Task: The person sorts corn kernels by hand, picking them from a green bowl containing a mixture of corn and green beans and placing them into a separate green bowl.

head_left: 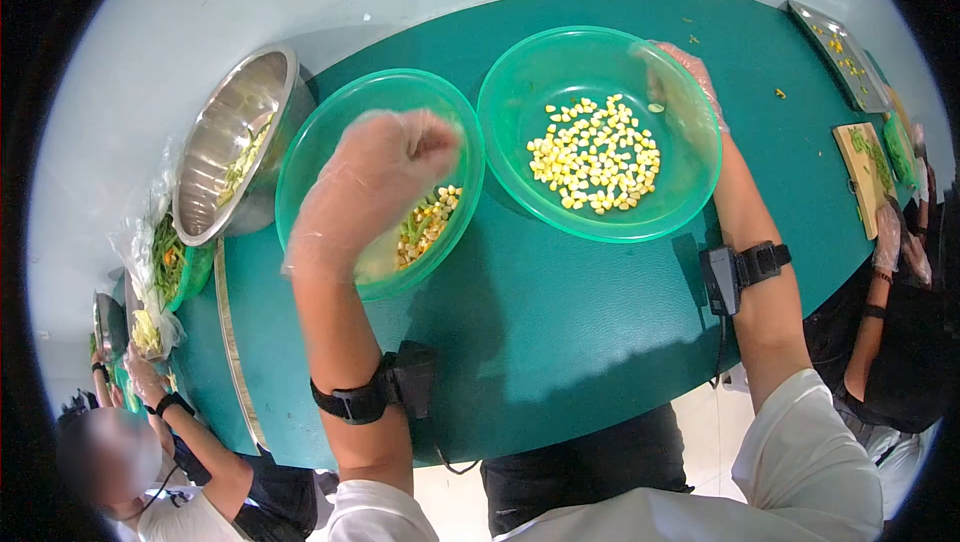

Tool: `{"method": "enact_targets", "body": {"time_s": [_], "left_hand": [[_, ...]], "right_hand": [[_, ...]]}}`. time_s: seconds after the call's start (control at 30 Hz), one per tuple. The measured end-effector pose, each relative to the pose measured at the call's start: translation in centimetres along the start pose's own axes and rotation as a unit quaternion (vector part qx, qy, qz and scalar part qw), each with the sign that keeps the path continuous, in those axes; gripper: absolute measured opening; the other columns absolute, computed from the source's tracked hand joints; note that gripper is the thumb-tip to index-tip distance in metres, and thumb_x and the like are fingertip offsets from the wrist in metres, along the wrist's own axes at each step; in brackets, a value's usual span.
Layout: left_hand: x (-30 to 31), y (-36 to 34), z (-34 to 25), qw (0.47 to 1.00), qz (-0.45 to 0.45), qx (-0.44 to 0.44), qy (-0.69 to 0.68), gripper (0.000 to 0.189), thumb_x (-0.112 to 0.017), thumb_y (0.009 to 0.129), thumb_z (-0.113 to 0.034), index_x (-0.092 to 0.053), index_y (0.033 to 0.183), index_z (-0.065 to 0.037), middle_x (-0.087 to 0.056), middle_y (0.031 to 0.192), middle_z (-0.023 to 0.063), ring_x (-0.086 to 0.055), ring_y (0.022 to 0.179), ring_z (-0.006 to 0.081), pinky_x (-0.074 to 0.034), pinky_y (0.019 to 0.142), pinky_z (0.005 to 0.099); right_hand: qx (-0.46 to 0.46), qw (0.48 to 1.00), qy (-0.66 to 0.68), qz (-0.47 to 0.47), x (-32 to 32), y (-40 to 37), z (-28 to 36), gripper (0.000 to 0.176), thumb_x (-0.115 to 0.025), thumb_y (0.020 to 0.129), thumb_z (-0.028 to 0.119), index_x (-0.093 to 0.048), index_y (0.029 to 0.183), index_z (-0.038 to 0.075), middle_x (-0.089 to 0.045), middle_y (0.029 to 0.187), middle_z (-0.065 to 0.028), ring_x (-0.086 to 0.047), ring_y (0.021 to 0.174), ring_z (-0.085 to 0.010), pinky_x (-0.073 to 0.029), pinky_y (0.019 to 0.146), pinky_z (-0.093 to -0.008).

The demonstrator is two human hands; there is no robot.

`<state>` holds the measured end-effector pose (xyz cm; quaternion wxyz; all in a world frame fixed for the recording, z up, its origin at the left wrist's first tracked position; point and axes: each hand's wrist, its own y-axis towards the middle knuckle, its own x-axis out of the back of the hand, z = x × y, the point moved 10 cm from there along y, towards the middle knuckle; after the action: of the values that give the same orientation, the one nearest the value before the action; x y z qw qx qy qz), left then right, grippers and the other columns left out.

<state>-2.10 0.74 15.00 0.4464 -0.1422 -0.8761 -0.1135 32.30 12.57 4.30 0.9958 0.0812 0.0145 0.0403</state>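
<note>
Two translucent green plastic bowls stand side by side on the table. The right bowl (pixel 570 225) has loose yellow corn kernels (pixel 600 157) spread over its bottom. My right hand (pixel 692 77), in a clear plastic glove, grips this bowl at its right rim, the fingers partly hidden by the wall. A single pale kernel (pixel 655 108) shows near those fingers. Over the left bowl (pixel 300 157) is my left hand (pixel 385 167), also gloved, with its fingers curled together; whatever they hold is hidden. Corn kernels and green bits (pixel 430 227) lie below it in that bowl.
A tilted steel bowl (pixel 215 112) with pale vegetable pieces stands at left, near a green basket of vegetables (pixel 170 262) and plastic bags. At right are a metal tray (pixel 840 57) and a cutting board (pixel 862 177). Co-workers' hands (pixel 888 237) are at both sides of the green table (pixel 560 312).
</note>
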Motion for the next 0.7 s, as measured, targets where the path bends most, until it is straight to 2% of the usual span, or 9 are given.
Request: {"method": "enact_targets", "body": {"time_s": [0.07,0.17,0.27,0.37,0.47,0.57,0.7], "left_hand": [[-1.5,-0.7,2.1,0.996,0.069,0.049,0.002,0.021,-0.071,0.089,-0.012,-0.074,0.105,0.001,-0.075,0.089,0.0141,-0.069,0.079,0.0223,-0.055,0.078,0.0354],[-3.4,-0.6,2.5,0.994,0.094,0.038,0.05,0.022,-0.07,0.083,-0.011,-0.073,0.102,0.0,-0.074,0.09,0.0189,-0.069,0.079,0.0313,-0.055,0.079,0.0394],[-4.2,-0.3,2.8,0.975,0.13,0.099,0.149,0.021,-0.071,0.082,-0.01,-0.078,0.101,-0.006,-0.075,0.097,0.0215,-0.073,0.091,0.036,-0.056,0.084,0.0441],[-4.4,-0.3,2.9,0.968,0.154,0.12,0.158,0.019,-0.072,0.079,-0.011,-0.078,0.097,-0.006,-0.075,0.098,0.0218,-0.073,0.092,0.0372,-0.056,0.084,0.0445],[-4.5,-0.3,3.2,0.972,0.135,0.119,0.151,0.017,-0.073,0.078,-0.013,-0.077,0.094,-0.005,-0.074,0.095,0.0217,-0.073,0.091,0.038,-0.056,0.083,0.0451],[-4.0,-0.2,3.0,0.981,0.067,0.075,0.165,0.016,-0.074,0.078,-0.013,-0.077,0.092,-0.005,-0.074,0.094,0.0216,-0.073,0.091,0.0389,-0.057,0.082,0.0458],[-4.0,-0.2,3.2,0.982,0.067,0.09,0.154,0.016,-0.074,0.078,-0.013,-0.077,0.092,-0.005,-0.074,0.095,0.0221,-0.072,0.092,0.0394,-0.057,0.084,0.0467]], "right_hand": [[-0.006,1.0,0.011,-0.001,-0.1,0.0,0.0,0.021,-0.063,0.103,0.022,-0.076,0.111,0.008,-0.063,0.081,0.0056,-0.054,0.07,-0.0051,-0.043,0.062,-0.0218],[-0.014,1.0,0.019,-0.006,0.0,0.0,-0.1,0.02,-0.063,0.103,0.022,-0.076,0.111,0.009,-0.063,0.082,0.0054,-0.056,0.071,-0.0053,-0.044,0.063,-0.0215],[-0.019,1.0,0.015,-0.014,0.0,0.0,-0.1,0.02,-0.063,0.103,0.022,-0.076,0.11,0.009,-0.064,0.083,0.005,-0.057,0.072,-0.0051,-0.046,0.064,-0.021],[-0.023,0.999,0.021,-0.014,0.3,0.0,-0.3,0.02,-0.063,0.103,0.023,-0.075,0.11,0.009,-0.065,0.083,0.0049,-0.057,0.072,-0.0046,-0.046,0.064,-0.0205],[-0.009,1.0,0.022,-0.005,0.4,0.2,-0.5,0.02,-0.064,0.102,0.023,-0.075,0.111,0.009,-0.065,0.083,0.0051,-0.058,0.072,-0.0045,-0.046,0.063,-0.0203],[-0.018,0.999,0.034,-0.008,0.3,0.3,-0.6,0.019,-0.065,0.102,0.022,-0.075,0.111,0.009,-0.065,0.083,0.005,-0.057,0.071,-0.0046,-0.046,0.063,-0.0202],[-0.018,0.999,0.026,-0.006,0.1,0.1,-0.4,0.019,-0.065,0.102,0.022,-0.075,0.112,0.009,-0.065,0.083,0.0048,-0.057,0.071,-0.0046,-0.046,0.063,-0.02]]}}
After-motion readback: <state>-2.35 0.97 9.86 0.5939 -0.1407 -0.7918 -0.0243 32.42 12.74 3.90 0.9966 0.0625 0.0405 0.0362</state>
